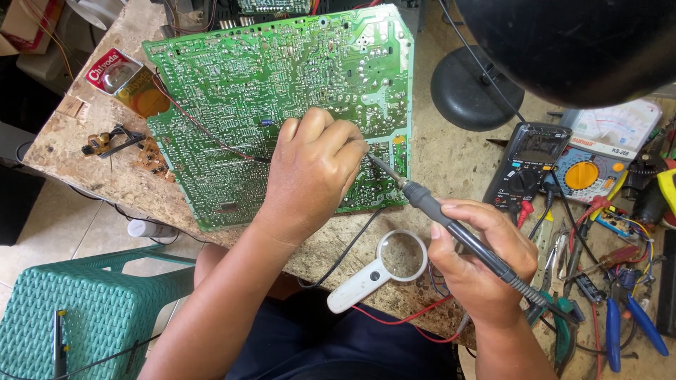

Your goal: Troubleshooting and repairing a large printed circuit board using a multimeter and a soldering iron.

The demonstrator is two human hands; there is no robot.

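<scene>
Head cam: looks like mid-solder-joint work, right hand (479, 264) wrapped around the soldering iron (458, 229), its tip up-left of that grip on the green circuit board (282, 77), left hand (313, 165) curled, pinching something I can't see; next move probably needs a steady tip.

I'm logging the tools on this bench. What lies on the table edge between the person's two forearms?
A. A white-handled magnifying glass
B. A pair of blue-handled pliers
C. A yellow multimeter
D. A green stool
A: the magnifying glass lies at the table edge, between the left hand on the circuit board and the right hand holding the soldering iron.
</scene>
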